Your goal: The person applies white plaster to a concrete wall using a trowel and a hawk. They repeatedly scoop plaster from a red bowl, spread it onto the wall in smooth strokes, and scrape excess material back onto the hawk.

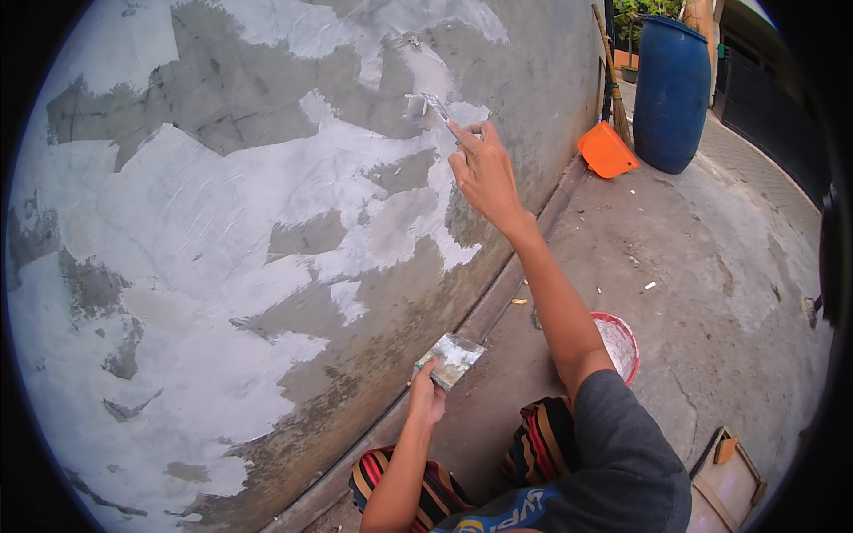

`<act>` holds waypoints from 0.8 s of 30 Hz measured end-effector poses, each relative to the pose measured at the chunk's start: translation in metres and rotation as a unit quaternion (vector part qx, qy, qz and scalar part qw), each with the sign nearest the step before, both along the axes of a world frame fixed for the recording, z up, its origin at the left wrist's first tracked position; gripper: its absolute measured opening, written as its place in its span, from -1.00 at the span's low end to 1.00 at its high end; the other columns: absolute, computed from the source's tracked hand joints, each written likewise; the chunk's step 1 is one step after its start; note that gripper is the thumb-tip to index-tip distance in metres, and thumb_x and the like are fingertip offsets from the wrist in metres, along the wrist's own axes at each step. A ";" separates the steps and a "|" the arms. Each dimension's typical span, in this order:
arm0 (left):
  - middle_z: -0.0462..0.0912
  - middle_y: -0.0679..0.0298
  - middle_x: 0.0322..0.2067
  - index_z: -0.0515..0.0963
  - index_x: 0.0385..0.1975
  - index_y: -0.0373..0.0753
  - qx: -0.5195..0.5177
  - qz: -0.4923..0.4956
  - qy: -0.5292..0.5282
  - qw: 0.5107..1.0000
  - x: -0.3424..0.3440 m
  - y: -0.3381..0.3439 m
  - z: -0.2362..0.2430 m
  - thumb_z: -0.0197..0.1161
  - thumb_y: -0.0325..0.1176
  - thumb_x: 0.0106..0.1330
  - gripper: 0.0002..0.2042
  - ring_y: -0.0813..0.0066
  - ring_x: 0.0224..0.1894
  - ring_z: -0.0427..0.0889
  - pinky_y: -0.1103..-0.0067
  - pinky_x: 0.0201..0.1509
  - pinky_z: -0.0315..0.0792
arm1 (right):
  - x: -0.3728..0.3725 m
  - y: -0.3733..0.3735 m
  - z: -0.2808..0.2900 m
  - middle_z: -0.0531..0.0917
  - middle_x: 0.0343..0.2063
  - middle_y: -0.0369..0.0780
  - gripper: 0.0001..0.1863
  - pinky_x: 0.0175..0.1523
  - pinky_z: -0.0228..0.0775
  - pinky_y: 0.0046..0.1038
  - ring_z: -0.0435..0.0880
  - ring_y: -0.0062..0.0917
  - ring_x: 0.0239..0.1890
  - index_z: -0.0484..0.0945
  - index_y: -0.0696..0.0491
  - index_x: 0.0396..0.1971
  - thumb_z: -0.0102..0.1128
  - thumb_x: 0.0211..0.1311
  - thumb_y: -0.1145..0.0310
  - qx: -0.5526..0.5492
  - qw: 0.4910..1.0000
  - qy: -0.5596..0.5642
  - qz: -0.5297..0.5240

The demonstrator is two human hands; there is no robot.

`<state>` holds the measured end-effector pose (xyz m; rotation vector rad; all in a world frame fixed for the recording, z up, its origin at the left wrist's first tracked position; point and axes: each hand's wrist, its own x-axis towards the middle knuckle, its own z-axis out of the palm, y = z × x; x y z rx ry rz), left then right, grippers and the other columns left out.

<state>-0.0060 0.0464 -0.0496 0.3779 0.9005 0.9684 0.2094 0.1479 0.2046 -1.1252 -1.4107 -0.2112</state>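
Observation:
My right hand (484,171) reaches up to the grey wall (306,238) with its fingers closed round a putty knife (435,106). The knife's blade lies against the wall at a fresh white smear. White putty (204,195) covers much of the wall in uneven patches, with bare grey cement between them. Lower down, my left hand (427,396) grips a small square board (450,360) by its edge, thumb on top. Whitish putty smudges show on the board, which is held out level in front of my knees.
A red-rimmed bucket (636,351) with white paste stands on the concrete floor, partly behind my right arm. Farther off are an orange dustpan (607,149), a broom (618,111) and a tall blue barrel (672,93). A wooden-framed panel (724,484) lies at the lower right.

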 end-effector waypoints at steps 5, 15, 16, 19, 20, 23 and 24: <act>0.64 0.24 -0.04 0.47 0.03 -0.24 0.004 -0.004 -0.004 1.000 -0.003 0.001 -0.005 0.12 -0.30 0.37 -0.71 0.37 -0.02 0.64 0.42 0.06 0.50 | -0.006 -0.010 -0.019 0.46 -0.14 -0.06 -0.51 -0.09 0.42 -0.38 0.55 -0.34 -0.30 0.54 0.12 0.12 0.10 0.12 0.56 -0.048 0.998 -0.036 0.006; 0.65 0.28 -0.05 0.48 0.01 -0.19 -0.008 -0.006 0.016 1.000 -0.003 0.004 -0.010 0.12 -0.29 0.36 -0.73 0.41 -0.01 0.63 0.41 0.08 0.45 | 0.028 0.042 -0.050 0.38 -0.05 -0.05 -0.37 -0.14 0.43 -0.42 0.50 -0.44 -0.34 0.35 0.08 0.30 0.02 0.14 0.65 0.085 0.996 -0.022 -0.023; 0.65 0.29 -0.06 0.48 0.01 -0.19 -0.012 -0.008 0.019 1.000 -0.001 0.005 -0.010 0.13 -0.28 0.36 -0.73 0.41 -0.01 0.63 0.42 0.07 0.45 | 0.027 0.050 -0.052 0.36 -0.04 -0.05 -0.36 -0.15 0.43 -0.41 0.49 -0.44 -0.34 0.33 0.09 0.30 0.02 0.14 0.66 0.092 0.995 -0.029 -0.026; 0.66 0.29 -0.08 0.49 -0.01 -0.19 -0.011 -0.009 0.011 1.000 0.004 0.008 -0.013 0.13 -0.28 0.35 -0.74 0.41 -0.05 0.65 0.45 -0.01 0.47 | 0.010 0.064 -0.063 0.32 -0.01 -0.04 -0.34 -0.15 0.44 -0.39 0.48 -0.43 -0.34 0.29 0.13 0.32 0.01 0.14 0.69 0.089 0.995 -0.038 -0.016; 0.66 0.29 -0.08 0.49 -0.01 -0.20 -0.011 -0.002 0.013 1.000 0.001 0.009 -0.017 0.13 -0.28 0.35 -0.74 0.40 -0.06 0.65 0.46 -0.02 0.47 | -0.006 0.065 -0.073 0.31 0.00 -0.04 -0.34 -0.15 0.44 -0.38 0.48 -0.42 -0.35 0.29 0.15 0.32 0.01 0.14 0.69 0.076 0.997 -0.029 0.006; 0.66 0.29 -0.08 0.49 -0.01 -0.20 -0.015 0.000 0.018 1.000 -0.003 0.010 -0.024 0.13 -0.29 0.35 -0.74 0.40 -0.09 0.67 0.47 -0.04 0.48 | -0.008 0.044 -0.094 0.32 -0.04 -0.05 -0.31 -0.14 0.43 -0.36 0.48 -0.40 -0.38 0.29 0.14 0.32 0.07 0.09 0.68 0.021 0.998 -0.016 0.057; 0.66 0.28 -0.08 0.49 -0.01 -0.20 -0.017 0.001 0.020 1.000 -0.003 0.011 -0.024 0.13 -0.29 0.35 -0.74 0.40 -0.10 0.67 0.47 -0.05 0.49 | -0.001 0.037 -0.097 0.33 -0.06 -0.05 -0.30 -0.14 0.42 -0.35 0.49 -0.39 -0.39 0.30 0.13 0.31 0.09 0.07 0.68 0.002 0.997 -0.015 0.074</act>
